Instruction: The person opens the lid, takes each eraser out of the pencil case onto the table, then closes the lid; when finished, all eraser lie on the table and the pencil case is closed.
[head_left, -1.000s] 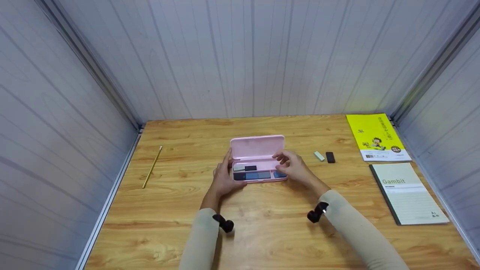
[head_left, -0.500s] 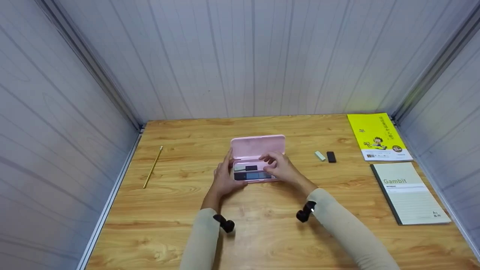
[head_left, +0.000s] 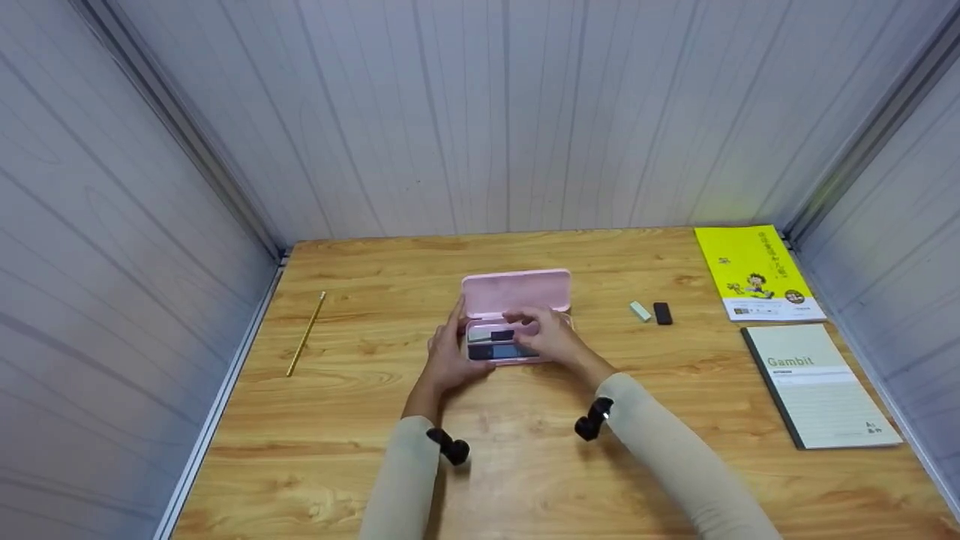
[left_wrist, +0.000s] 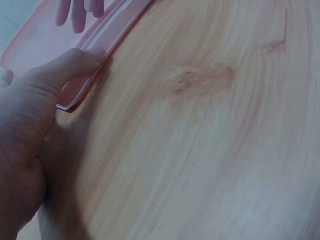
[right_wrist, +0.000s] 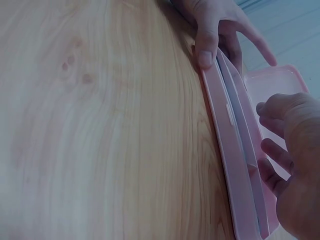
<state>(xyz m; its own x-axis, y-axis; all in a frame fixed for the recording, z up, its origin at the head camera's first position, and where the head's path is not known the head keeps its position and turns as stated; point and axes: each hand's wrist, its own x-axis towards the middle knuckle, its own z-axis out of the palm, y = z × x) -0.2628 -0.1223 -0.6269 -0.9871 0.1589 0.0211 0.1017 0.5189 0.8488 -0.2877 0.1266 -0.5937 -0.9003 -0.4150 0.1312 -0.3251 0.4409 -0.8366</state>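
1. Head view: a wooden table point(head_left: 360, 420) with strong orange-brown grain fills a booth of pale grey panelled walls point(head_left: 480, 112), with metal strips running along the corners and the table's left edge. At its middle lies a pink case point(head_left: 516, 291), lid standing open toward the back wall, dark and bluish blocks showing in its tray. The left hand point(head_left: 448, 356) grips the case's left end, thumb at the front edge. The right hand point(head_left: 551, 335) hovers over the tray with fingers curled; whether it pinches anything cannot be told from here. Off to the left lies a yellow pencil point(head_left: 305, 333), well apart from the case. To the right sit a pale eraser point(head_left: 639, 311) and a black eraser point(head_left: 661, 313), just beside each other, then a yellow booklet point(head_left: 754, 274) in the far right corner and a grey notebook point(head_left: 817, 386) (its cover reads "Gambit") near it.

2. Left wrist view: the left hand point(left_wrist: 30, 130) has its thumb pressed on the case's point(left_wrist: 95, 55) front rim; bare wood grain fills the rest.

3. Right wrist view: the right hand point(right_wrist: 290, 150) hangs over the tray of the case point(right_wrist: 235, 165), fingers loosely bent and holding nothing that shows. The left hand point(right_wrist: 215, 30) clasps the far end, thumb on the rim.
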